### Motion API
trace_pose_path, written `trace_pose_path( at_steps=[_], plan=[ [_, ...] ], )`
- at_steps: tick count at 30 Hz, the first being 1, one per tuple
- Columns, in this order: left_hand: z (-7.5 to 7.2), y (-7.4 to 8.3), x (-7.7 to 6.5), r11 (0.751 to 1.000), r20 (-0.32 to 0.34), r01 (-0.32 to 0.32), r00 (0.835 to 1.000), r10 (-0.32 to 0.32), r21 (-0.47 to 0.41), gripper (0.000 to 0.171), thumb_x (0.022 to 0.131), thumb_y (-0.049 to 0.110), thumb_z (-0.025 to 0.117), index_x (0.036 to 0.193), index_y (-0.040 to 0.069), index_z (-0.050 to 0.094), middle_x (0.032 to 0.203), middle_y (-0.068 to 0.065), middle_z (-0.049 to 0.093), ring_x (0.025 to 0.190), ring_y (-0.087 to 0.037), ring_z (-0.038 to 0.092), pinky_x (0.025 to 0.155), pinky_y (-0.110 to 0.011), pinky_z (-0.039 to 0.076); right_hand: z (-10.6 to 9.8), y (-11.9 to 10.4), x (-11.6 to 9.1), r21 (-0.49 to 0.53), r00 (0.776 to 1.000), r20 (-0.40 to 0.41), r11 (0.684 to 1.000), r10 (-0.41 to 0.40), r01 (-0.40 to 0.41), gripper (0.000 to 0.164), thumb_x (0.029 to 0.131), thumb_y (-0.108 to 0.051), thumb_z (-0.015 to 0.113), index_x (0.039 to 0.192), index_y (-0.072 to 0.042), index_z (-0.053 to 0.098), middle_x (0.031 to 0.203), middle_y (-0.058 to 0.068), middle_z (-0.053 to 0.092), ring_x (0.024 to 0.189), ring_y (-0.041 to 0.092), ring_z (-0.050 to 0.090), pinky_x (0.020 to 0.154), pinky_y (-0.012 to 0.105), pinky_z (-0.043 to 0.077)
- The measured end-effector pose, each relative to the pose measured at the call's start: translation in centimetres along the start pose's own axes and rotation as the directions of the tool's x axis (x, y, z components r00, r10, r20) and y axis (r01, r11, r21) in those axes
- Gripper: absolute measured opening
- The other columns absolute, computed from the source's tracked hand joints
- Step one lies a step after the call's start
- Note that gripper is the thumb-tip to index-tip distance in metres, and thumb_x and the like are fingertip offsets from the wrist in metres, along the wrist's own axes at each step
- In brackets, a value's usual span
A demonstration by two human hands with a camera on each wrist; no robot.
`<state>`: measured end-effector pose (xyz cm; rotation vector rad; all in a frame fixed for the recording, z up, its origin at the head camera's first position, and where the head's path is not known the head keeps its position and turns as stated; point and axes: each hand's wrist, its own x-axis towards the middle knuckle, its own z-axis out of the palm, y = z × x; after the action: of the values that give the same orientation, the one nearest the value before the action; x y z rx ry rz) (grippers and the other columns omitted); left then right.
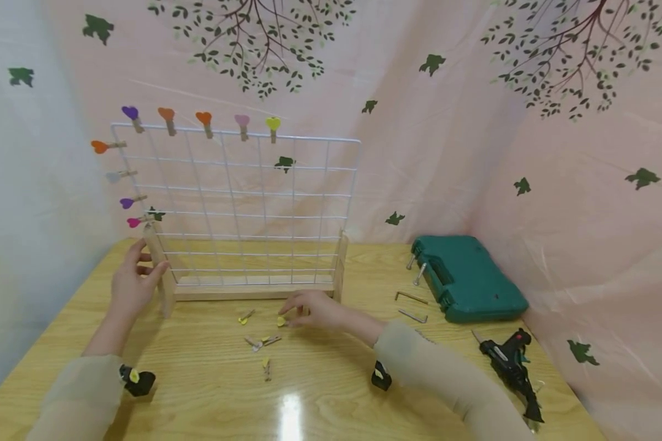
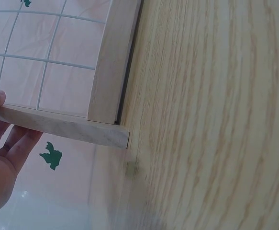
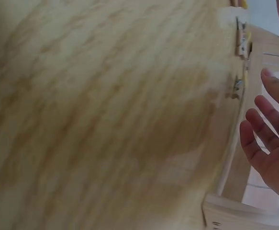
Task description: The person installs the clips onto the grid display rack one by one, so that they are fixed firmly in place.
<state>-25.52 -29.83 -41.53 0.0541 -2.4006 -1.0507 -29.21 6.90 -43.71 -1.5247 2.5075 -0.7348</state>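
My left hand point(image 1: 134, 278) grips the wooden side post point(image 2: 58, 125) of a stand holding a white wire grid point(image 1: 243, 196), thumb on one side and fingers on the other. Heart-topped clothespins, among them a yellow one point(image 1: 273, 125) and a pink one point(image 1: 133, 222), are clipped along the grid's top and left edges. In front of the stand, my right hand point(image 1: 317, 309) hovers low with loosely bent, spread fingers and nothing between them in the right wrist view. Right by its fingertips is a yellow-hearted clothespin point(image 1: 281, 321). Several more clothespins point(image 1: 267, 369) lie on the table.
A green tool case point(image 1: 474, 278) lies at the back right, with bolts point(image 1: 420, 274) and hex keys point(image 1: 412, 297) beside it. A black glue gun point(image 1: 510, 361) rests near the table's right edge. Patterned curtains point(image 1: 419, 122) hang behind the table point(image 1: 209, 398).
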Motion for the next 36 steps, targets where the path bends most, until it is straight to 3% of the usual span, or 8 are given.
trace_pose_path(
  at_steps=[8,16,20,26,32,36],
  plan=[
    [0.1,0.3,0.2,1.0,-0.004,0.007,1.0,-0.007,-0.001,0.055,0.088,0.027,0.054,0.137,0.017,0.03,0.103,-0.021,0.051,0.071,-0.008,0.047,0.049,-0.015,0.042,1.2,1.3,1.0,0.011,0.998,0.058,0.999,0.031,-0.031,0.034,0.078,-0.024,0.067,0.11,-0.013,0.063,0.089,-0.002,0.059,0.07,0.001,0.048,0.06,0.011,0.041],
    [0.0,0.2,0.3,1.0,-0.006,0.001,1.0,-0.001,-0.016,0.055,0.088,0.026,0.054,0.136,0.016,0.031,0.103,-0.02,0.05,0.067,0.007,0.042,0.05,-0.013,0.042,1.4,1.1,1.6,-0.014,0.993,0.102,0.998,0.058,-0.057,0.024,0.081,-0.025,0.063,0.103,-0.016,0.064,0.089,-0.008,0.059,0.075,-0.001,0.05,0.064,0.01,0.041],
    [0.0,0.3,0.4,1.0,-0.004,0.002,1.0,-0.002,-0.016,0.055,0.088,0.026,0.054,0.137,0.016,0.03,0.104,-0.02,0.05,0.067,0.006,0.042,0.05,-0.013,0.042,1.5,1.1,1.6,-0.032,0.993,0.088,0.996,0.083,-0.08,0.015,0.081,-0.025,0.064,0.094,-0.018,0.063,0.087,-0.01,0.057,0.075,-0.002,0.049,0.065,0.01,0.041],
    [0.0,0.2,0.3,1.0,0.005,0.021,1.0,-0.021,-0.009,0.056,0.088,0.029,0.053,0.137,0.016,0.029,0.105,-0.021,0.05,0.07,-0.003,0.045,0.051,-0.013,0.042,1.6,1.2,1.1,0.079,0.99,0.059,0.988,0.125,-0.13,0.01,0.08,-0.022,0.065,0.087,-0.017,0.063,0.084,-0.01,0.059,0.074,-0.001,0.052,0.066,0.012,0.044],
    [0.0,0.1,0.1,1.0,-0.004,0.018,1.0,-0.018,-0.005,0.055,0.088,0.027,0.054,0.137,0.014,0.03,0.105,-0.022,0.051,0.068,0.002,0.044,0.051,-0.012,0.042,0.3,0.3,0.4,0.155,0.984,0.044,0.972,0.172,-0.176,0.007,0.08,-0.023,0.066,0.084,-0.019,0.062,0.08,-0.011,0.06,0.071,0.0,0.055,0.061,0.015,0.046],
    [0.0,0.1,-0.1,1.0,-0.008,0.01,1.0,-0.01,-0.015,0.054,0.088,0.025,0.054,0.136,0.014,0.031,0.104,-0.022,0.051,0.066,0.005,0.043,0.05,-0.012,0.042,-1.7,-0.8,0.3,0.152,0.989,-0.004,0.978,0.147,-0.145,0.004,0.081,-0.019,0.065,0.083,-0.018,0.061,0.081,-0.01,0.06,0.073,0.0,0.056,0.063,0.015,0.046]
  ],
)
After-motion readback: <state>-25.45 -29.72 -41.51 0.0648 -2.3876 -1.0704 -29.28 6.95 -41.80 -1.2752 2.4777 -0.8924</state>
